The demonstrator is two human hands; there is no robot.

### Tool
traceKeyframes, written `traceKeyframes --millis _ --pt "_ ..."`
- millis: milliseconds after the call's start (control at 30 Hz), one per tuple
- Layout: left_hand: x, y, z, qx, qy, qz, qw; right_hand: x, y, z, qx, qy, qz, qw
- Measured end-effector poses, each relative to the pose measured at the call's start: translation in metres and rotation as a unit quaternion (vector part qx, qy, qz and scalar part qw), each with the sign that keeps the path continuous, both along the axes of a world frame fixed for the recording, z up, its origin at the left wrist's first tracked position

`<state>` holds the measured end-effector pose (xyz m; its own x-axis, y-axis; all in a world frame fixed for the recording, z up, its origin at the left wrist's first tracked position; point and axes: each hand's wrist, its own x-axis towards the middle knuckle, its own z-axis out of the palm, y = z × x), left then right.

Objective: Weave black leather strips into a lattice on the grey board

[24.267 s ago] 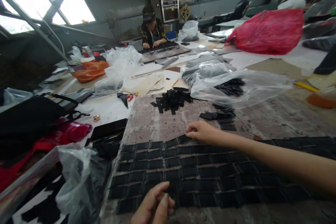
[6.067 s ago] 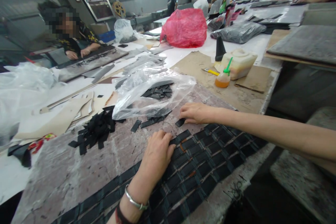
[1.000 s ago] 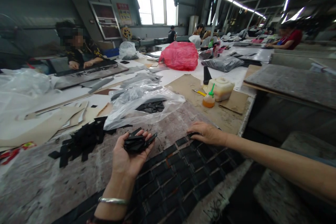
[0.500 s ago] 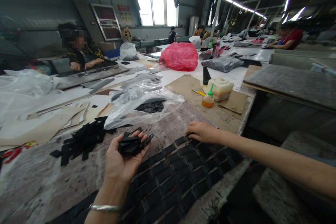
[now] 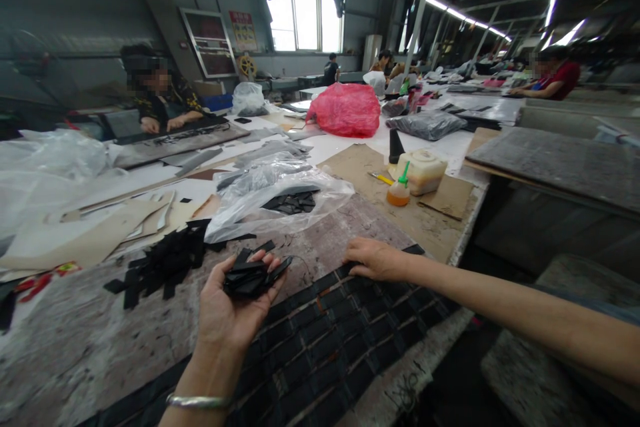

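A bunch of small black strips [image 5: 250, 278] lies in the upturned palm of my left hand [image 5: 233, 313], its fingers curled round them. My right hand [image 5: 373, 259] is palm down at the far edge of the grid of black pieces [image 5: 320, 340]. Its fingers bend down onto a piece there; whether anything is pinched under the fingertips is hidden. The grid's pieces lie in rows on a stained grey board [image 5: 145, 347]. Left of my left hand is a loose pile of black pieces [image 5: 165, 260]. Behind it, an open clear plastic bag [image 5: 250, 203] holds more dark pieces.
A glue bottle with a green nozzle [image 5: 399, 193], a whitish container [image 5: 425, 172] and a yellow-handled tool [image 5: 383, 177] stand on brown cardboard [image 5: 350, 163]. A pink bag [image 5: 345, 110] sits farther back. Across the table at left, a person [image 5: 165, 93] works with both hands.
My right hand has shifted slightly left along the grid's far edge, uncovering a black piece to its right. My left hand still holds the strips. The view has moved slightly.
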<state>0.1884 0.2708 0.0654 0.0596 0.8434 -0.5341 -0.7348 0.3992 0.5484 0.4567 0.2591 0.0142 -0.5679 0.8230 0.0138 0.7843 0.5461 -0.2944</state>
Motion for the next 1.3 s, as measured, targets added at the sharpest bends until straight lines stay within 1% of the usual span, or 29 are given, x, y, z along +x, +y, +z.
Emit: traceKeyframes --millis 100,200,267,367,533,700,767,833,900,1033,1133,1233,1300 --pt "0.000 0.000 0.000 0.002 -0.002 -0.001 1.000 0.007 0.000 0.001 0.012 0.008 -0.009 1.000" --pt "0.002 -0.001 0.001 0.003 -0.001 -0.003 1.000 0.024 -0.001 0.001 0.026 0.002 -0.062 0.998" --pt "0.004 -0.001 0.002 -0.002 0.001 -0.006 1.000 0.036 -0.002 -0.002 0.021 -0.014 -0.100 0.995" --pt "0.007 -0.001 0.001 -0.012 0.005 -0.009 1.000 0.048 -0.005 -0.008 0.014 -0.017 -0.124 0.992" --pt "0.012 -0.002 -0.002 -0.016 -0.007 -0.026 1.000 0.045 -0.006 -0.013 0.014 -0.004 -0.125 0.992" --pt "0.020 -0.005 -0.003 -0.018 -0.019 -0.043 0.999 0.041 -0.006 -0.011 0.014 0.000 -0.128 0.992" --pt "0.023 -0.009 -0.002 -0.015 -0.031 -0.054 0.998 0.040 -0.009 -0.009 0.025 -0.002 -0.130 0.991" --pt "0.027 -0.013 -0.002 -0.010 -0.042 -0.068 0.997 0.036 -0.013 -0.004 0.043 -0.003 -0.121 0.992" --pt "0.030 -0.016 -0.002 -0.007 -0.052 -0.082 0.995 0.027 -0.018 0.005 0.054 0.013 -0.103 0.993" --pt "0.036 -0.022 -0.004 -0.008 -0.082 -0.110 0.991 -0.005 -0.028 0.030 0.057 0.109 -0.069 0.990" --pt "0.040 -0.024 -0.007 -0.013 -0.091 -0.112 0.989 -0.032 -0.032 0.045 0.073 0.178 -0.033 0.981" --pt "0.043 -0.025 -0.008 -0.006 -0.093 -0.115 0.989 -0.052 -0.030 0.050 0.076 0.198 0.011 0.977" --pt "0.044 -0.025 -0.008 -0.002 -0.094 -0.118 0.988 -0.058 -0.026 0.050 0.090 0.165 0.041 0.981"
